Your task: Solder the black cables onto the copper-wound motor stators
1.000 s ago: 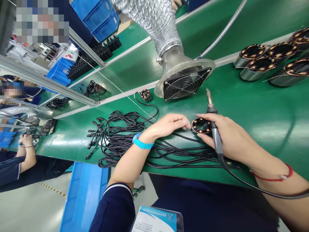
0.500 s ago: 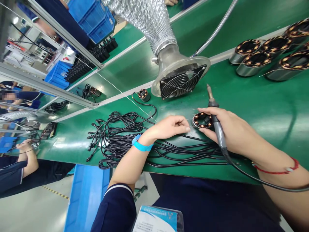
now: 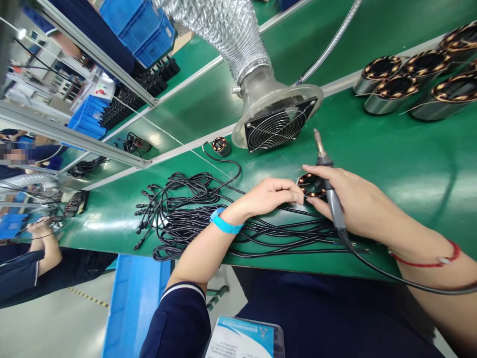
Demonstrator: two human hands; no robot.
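My right hand [image 3: 346,194] grips a soldering iron [image 3: 337,204] with its tip pointing up and away. The thumb and forefinger of that hand also hold a small motor stator [image 3: 311,185], a ring of copper windings, by its sides. At the stator's left edge my left hand [image 3: 279,193] is closed in a pinch, its fingertips against the rim. What lies between those fingertips is too small to make out. Below both hands run black cables [image 3: 268,236], their stripped ends partly under my right hand.
A fume extractor hood [image 3: 279,119] hangs ahead on a silver duct [image 3: 231,35]. Several larger stators [image 3: 395,92] stand at the back right. One small stator [image 3: 221,146] with a cable sits by the back rail. A blue bin [image 3: 134,298] is below left; a co-worker's hands [image 3: 40,226] show far left.
My left hand has moved right, from just beside the stator to its edge, and its fingers have closed together. My right hand keeps the soldering iron and stator almost in place.
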